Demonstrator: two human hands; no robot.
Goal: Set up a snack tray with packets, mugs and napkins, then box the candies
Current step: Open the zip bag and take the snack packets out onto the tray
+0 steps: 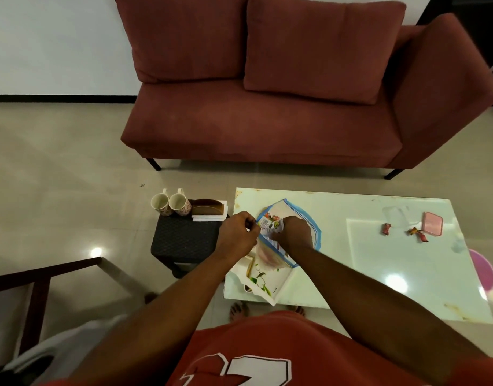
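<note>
A small white snack packet (271, 225) is held between both hands above a blue-rimmed tray (312, 218) on the white table (379, 263). My left hand (238, 234) pinches its left edge; my right hand (292, 232) grips its right side. More packets (267, 257) lie on the tray's near part, partly hidden by my arms. Two floral mugs (171, 203) stand on a dark stool (184, 240), beside white napkins (209, 217). Two wrapped candies (386, 228) (418, 234) lie on the table next to a pink box (433, 223).
A red sofa (267, 107) stands beyond the table. A wooden holder (207, 208) sits on the napkins. A pink round object (482, 268) shows past the table's right edge. A dark wooden frame (39, 285) is at the lower left.
</note>
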